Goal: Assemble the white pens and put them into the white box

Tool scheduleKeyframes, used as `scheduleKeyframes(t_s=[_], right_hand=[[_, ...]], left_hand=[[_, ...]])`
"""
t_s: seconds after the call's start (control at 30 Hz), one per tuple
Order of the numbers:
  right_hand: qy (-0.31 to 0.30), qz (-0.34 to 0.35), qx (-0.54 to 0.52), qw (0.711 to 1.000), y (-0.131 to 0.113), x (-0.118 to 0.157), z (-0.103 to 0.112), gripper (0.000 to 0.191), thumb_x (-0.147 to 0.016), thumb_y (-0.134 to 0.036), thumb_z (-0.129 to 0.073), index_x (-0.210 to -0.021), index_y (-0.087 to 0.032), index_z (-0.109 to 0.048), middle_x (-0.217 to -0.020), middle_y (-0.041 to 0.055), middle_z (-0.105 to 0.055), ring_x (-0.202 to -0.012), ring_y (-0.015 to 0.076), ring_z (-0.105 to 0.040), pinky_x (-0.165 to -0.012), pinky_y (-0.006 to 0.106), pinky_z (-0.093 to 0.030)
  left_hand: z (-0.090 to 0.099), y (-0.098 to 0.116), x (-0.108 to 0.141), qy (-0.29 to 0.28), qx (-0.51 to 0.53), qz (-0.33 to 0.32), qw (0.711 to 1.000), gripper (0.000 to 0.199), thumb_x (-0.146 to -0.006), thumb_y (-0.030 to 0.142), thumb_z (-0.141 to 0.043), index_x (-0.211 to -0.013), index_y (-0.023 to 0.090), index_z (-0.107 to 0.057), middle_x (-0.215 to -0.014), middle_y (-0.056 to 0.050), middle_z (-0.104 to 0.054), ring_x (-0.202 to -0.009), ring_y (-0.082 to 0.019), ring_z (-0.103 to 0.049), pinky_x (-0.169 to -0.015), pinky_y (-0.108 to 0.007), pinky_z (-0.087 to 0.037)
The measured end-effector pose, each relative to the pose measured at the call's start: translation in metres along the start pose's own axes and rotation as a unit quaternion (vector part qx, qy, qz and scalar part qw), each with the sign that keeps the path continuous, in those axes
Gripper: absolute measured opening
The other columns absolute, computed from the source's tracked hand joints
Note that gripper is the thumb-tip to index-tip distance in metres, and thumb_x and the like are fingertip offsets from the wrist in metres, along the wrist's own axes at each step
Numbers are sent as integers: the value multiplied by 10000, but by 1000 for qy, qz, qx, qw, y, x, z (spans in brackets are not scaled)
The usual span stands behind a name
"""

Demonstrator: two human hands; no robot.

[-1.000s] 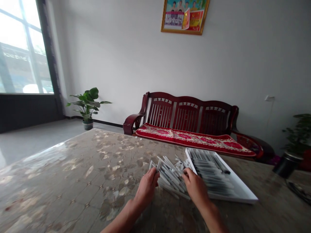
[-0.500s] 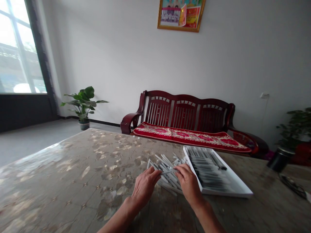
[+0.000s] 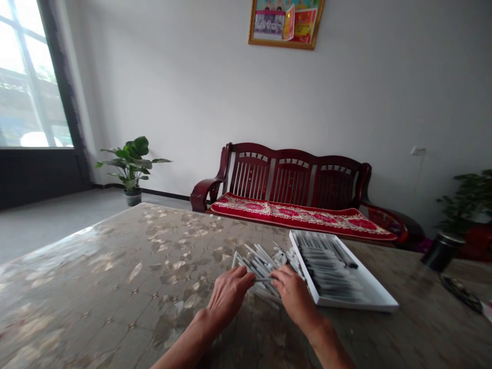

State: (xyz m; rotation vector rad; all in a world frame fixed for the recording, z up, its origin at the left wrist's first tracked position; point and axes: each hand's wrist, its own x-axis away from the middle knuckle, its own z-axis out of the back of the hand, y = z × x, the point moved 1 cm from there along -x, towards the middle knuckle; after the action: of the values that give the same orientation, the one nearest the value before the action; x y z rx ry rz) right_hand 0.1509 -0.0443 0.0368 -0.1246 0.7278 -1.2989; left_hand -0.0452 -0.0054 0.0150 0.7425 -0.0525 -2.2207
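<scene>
Okay so here's the scene: the left hand (image 3: 229,293) was curled in over the near edge of the pile, fingers bent and partly closed. The right hand (image 3: 294,293) was curled the same way just beside it. A single white stick (image 3: 264,280) ran across the gap between them, with its ends at or under the fingers of both hands. Honestly, I couldn't tell whether either hand was really gripping it or just touching it.

Right under the hands was a messy pile of white sticks (image 3: 262,264), lying crisscross on the bench (image 3: 96,271) and not in any container. Just to the right, touching the pile, sat a shallow white tray (image 3: 355,303) at a slight angle. It was packed with neat rows of sticks (image 3: 326,264) that looked white with dark parts, though they were too blurry to make out properly.

The bench had a glossy, see-through top over a beige floral pattern. Off at its far right corner was a black pot (image 3: 442,251) holding a leafy plant (image 3: 467,200).

Beyond the bench stood a dark red wooden sofa (image 3: 292,174) with a red patterned cushion (image 3: 302,216). A framed picture (image 3: 286,23) hung on the wall above it, and another potted plant (image 3: 130,164) stood on the floor by a big window (image 3: 28,77).
</scene>
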Motion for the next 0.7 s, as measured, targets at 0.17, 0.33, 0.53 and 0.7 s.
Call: scheduleKeyframes(t_s=[0.17,0.33,0.53,0.7], right_hand=[[-81,-51,-1,995,-6,0,12,231,-867,-155,-543,-924,-228,-754,-914,38,-724,-898,177,-671,-791,237,-469],[-92,-18,30,995,-17,-1,18,237,-884,-195,-538,-973,-270,-745,-966,22,-712,-929,162,-661,-798,219,-451],[-25,-27,73,997,19,-24,45,225,-853,-184,-553,-928,-244,-756,-958,39,-715,-983,190,-624,-876,267,-437],[15,-110,124,986,100,-31,101,275,-847,-153,-511,-990,-191,-743,-993,71,-712,-959,190,-635,-870,284,-439]], left_hand=[[1,4,-2,-34,-15,-15,999,188,-940,287,-498,-877,286,-676,-816,-9,-638,-755,-170,-579,-651,-250,-378],[-4,1,-1,-34,35,17,999,191,-912,283,-526,-988,335,-694,-926,-11,-665,-868,-181,-620,-747,-249,-445],[-5,-11,0,66,53,66,994,441,-900,301,-542,-1340,312,-526,-1198,-51,-642,-1084,-219,-610,-926,-327,-482],[-10,-28,3,156,34,179,971,400,-938,317,-441,-1322,247,-528,-1236,-86,-625,-1054,-230,-634,-906,-368,-507]])
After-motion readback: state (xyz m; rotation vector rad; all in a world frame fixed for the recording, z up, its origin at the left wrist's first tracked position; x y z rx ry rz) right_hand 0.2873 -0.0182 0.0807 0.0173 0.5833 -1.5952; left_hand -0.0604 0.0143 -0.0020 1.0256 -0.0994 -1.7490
